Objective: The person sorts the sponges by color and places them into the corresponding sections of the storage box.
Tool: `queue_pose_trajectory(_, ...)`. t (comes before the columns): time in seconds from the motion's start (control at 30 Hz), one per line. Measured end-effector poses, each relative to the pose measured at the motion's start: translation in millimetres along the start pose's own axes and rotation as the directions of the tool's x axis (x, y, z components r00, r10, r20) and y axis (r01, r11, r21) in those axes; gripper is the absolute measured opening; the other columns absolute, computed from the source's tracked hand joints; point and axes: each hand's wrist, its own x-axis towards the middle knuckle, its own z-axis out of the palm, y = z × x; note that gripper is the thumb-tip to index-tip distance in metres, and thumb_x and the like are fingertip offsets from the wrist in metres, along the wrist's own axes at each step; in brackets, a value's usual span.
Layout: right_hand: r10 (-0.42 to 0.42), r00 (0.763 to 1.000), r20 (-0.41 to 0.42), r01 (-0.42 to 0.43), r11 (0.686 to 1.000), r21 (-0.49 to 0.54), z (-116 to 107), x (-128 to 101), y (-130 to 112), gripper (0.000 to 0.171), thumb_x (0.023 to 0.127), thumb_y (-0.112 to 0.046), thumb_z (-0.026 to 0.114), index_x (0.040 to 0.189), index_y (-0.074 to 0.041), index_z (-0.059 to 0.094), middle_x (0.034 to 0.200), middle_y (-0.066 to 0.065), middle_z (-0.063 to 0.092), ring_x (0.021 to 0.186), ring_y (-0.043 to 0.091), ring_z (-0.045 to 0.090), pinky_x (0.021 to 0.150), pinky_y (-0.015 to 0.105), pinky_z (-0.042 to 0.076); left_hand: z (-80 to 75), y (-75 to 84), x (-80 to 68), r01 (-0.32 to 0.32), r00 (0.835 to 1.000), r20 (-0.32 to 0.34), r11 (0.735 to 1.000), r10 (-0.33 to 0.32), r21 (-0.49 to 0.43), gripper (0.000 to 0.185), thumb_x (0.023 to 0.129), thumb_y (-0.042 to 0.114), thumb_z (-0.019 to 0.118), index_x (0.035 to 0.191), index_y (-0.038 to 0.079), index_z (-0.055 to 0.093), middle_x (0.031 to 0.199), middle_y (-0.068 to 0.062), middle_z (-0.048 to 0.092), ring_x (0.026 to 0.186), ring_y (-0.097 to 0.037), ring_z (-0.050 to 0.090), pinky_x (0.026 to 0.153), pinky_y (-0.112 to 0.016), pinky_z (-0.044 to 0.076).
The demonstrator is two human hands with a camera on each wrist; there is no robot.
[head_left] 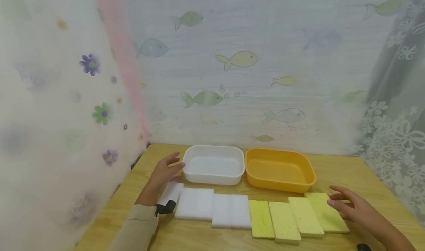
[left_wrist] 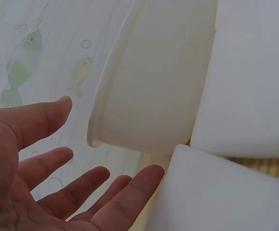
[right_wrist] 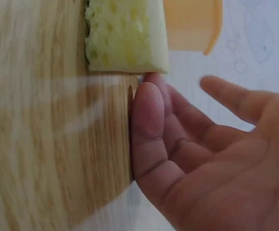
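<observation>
My left hand [head_left: 167, 168] hovers at the left end of a white plastic basin [head_left: 214, 179], fingers spread and holding nothing. Below it lies the leftmost of several white sponge blocks [head_left: 196, 203]; the left wrist view shows a white block [left_wrist: 226, 192] close to the fingertips. On the right, my right hand [head_left: 352, 205] is beside the outermost of several yellow sponges [head_left: 327, 212], its fingers loosely bent with nothing in them. In the right wrist view the fingertips come close to the end of a porous yellow sponge [right_wrist: 118, 36]; whether they touch it I cannot tell.
An orange-yellow basin [head_left: 282, 185] stands right of the white one, nearly touching it. The sponges form a row along the front of the wooden table [head_left: 199, 240]. Behind rises a fish-print curtain [head_left: 239, 107], and a flowered wall covering [head_left: 66, 133] borders the left.
</observation>
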Motion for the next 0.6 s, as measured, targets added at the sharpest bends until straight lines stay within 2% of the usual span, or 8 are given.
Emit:
queue_pose_trajectory(0.17, -0.032, 0.997, 0.075, 0.036, 0.998, -0.056, -1, -3, 5, 0.081, 0.107, -0.026, 0.058, 0.161, 0.008, 0.009, 0.153, 0.044, 0.031, 0.129, 0.058, 0.050, 0.090, 0.055, 0.059, 7.0, -10.1, 5.6, 0.017, 1.000, 0.010, 0.997, -0.016, -0.082, 0.065, 0.099, 0.012, 0.070, 0.158, 0.011, 0.042, 0.158, -0.022, 0.043, 0.124, -0.038, 0.061, 0.092, -0.054, 0.061)
queue_pose_trajectory(0.27, -0.070, 0.991, 0.114, 0.077, 0.996, -0.054, -1, -2, 12, 0.086, 0.104, -0.023, 0.062, 0.162, 0.007, 0.005, 0.154, 0.044, 0.026, 0.131, 0.058, 0.048, 0.094, 0.047, 0.059, 9.5, -14.0, 5.8, 0.009, 1.000, 0.015, 0.995, -0.008, -0.103, 0.060, 0.100, 0.009, 0.069, 0.155, 0.009, 0.046, 0.154, -0.021, 0.048, 0.117, -0.032, 0.065, 0.093, -0.054, 0.060)
queue_pose_trajectory(0.37, -0.097, 0.982, 0.164, 0.094, 0.995, 0.026, -3, -1, 20, 0.086, 0.105, -0.018, 0.061, 0.167, -0.008, 0.001, 0.156, 0.045, 0.019, 0.133, 0.021, 0.056, 0.094, 0.028, 0.059, 10.3, -15.9, 5.4, 0.012, 1.000, 0.013, 0.994, -0.010, -0.107, 0.055, 0.101, 0.008, 0.067, 0.153, 0.007, 0.050, 0.153, -0.022, 0.050, 0.116, -0.030, 0.066, 0.095, -0.053, 0.060)
queue_pose_trajectory(0.47, -0.104, 0.976, 0.189, 0.085, 0.991, 0.107, -5, -2, 24, 0.085, 0.105, -0.015, 0.060, 0.167, -0.025, 0.003, 0.158, 0.044, 0.013, 0.119, -0.016, 0.051, 0.092, 0.016, 0.055, 10.7, -15.8, 6.2, 0.028, 1.000, 0.003, 0.994, -0.028, -0.108, 0.053, 0.101, 0.009, 0.067, 0.152, 0.009, 0.052, 0.154, -0.020, 0.050, 0.120, -0.032, 0.065, 0.095, -0.052, 0.059)
queue_pose_trajectory(0.5, -0.104, 0.976, 0.193, 0.081, 0.989, 0.126, -6, -3, 24, 0.084, 0.105, -0.014, 0.059, 0.166, -0.028, 0.004, 0.159, 0.044, 0.012, 0.114, -0.024, 0.047, 0.092, 0.014, 0.054, 11.0, -15.2, 6.4, 0.035, 0.999, -0.001, 0.994, -0.036, -0.106, 0.053, 0.101, 0.010, 0.067, 0.152, 0.009, 0.052, 0.154, -0.019, 0.050, 0.121, -0.032, 0.065, 0.095, -0.051, 0.060)
queue_pose_trajectory(0.53, -0.096, 0.977, 0.189, 0.072, 0.989, 0.127, -6, -3, 24, 0.083, 0.105, -0.014, 0.060, 0.166, -0.030, 0.005, 0.159, 0.041, 0.016, 0.114, -0.024, 0.046, 0.093, 0.014, 0.053, 11.2, -14.8, 6.9, 0.040, 0.999, -0.001, 0.994, -0.040, -0.105, 0.052, 0.101, 0.011, 0.067, 0.152, 0.010, 0.052, 0.155, -0.018, 0.050, 0.122, -0.032, 0.065, 0.095, -0.051, 0.060)
queue_pose_trajectory(0.6, -0.099, 0.978, 0.185, 0.075, 0.988, 0.133, -6, -4, 24, 0.085, 0.104, -0.013, 0.061, 0.167, -0.024, 0.005, 0.159, 0.039, 0.018, 0.115, -0.024, 0.047, 0.093, 0.014, 0.054, 11.7, -14.5, 8.3, 0.048, 0.999, -0.007, 0.993, -0.049, -0.108, 0.052, 0.101, 0.011, 0.067, 0.152, 0.012, 0.053, 0.154, -0.018, 0.051, 0.122, -0.033, 0.065, 0.095, -0.050, 0.060)
